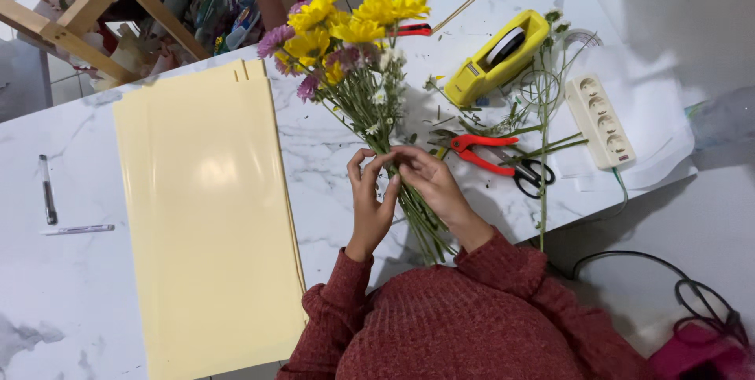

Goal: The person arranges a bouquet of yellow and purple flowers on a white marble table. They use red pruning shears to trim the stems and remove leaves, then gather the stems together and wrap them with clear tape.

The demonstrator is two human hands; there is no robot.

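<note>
A bunch of yellow and purple flowers lies on the white marble table, heads pointing away from me, green stems running back toward my chest. My left hand and my right hand meet at the stems just below the blooms. The fingertips of both hands pinch around the stems where they are gathered together. Red knitted sleeves cover both my arms.
Pale yellow wrapping sheets lie left of the flowers. Red-handled pruning shears, black scissors, a yellow tape dispenser, cut stems and a white power strip sit to the right. Two pens lie far left.
</note>
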